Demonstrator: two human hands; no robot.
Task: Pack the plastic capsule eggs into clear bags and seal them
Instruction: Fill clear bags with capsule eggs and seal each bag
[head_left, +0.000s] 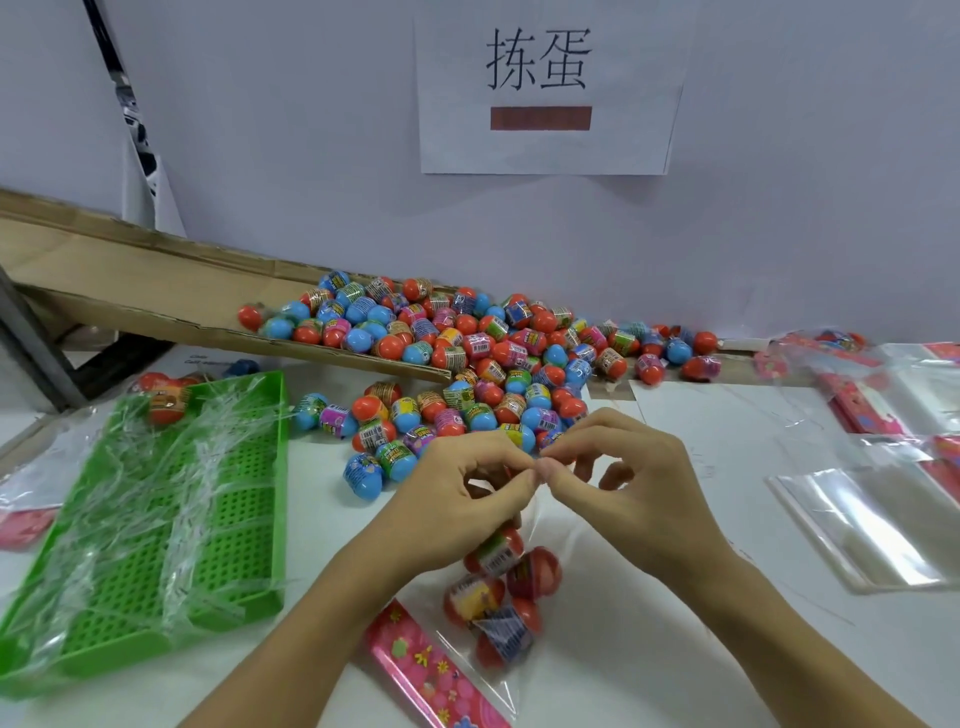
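Observation:
A clear bag with a pink printed header lies on the white table just below my hands. Several red capsule eggs sit inside it. My left hand and my right hand meet above the bag, thumbs and forefingers pinching its open top edge at the same spot. A big heap of loose red and blue capsule eggs lies behind my hands, spilling off a cardboard sheet.
A green perforated tray strewn with thin clear strips stands at the left, a bagged egg at its far end. Stacks of empty clear bags and pink-header bags lie at the right. A paper sign hangs on the wall.

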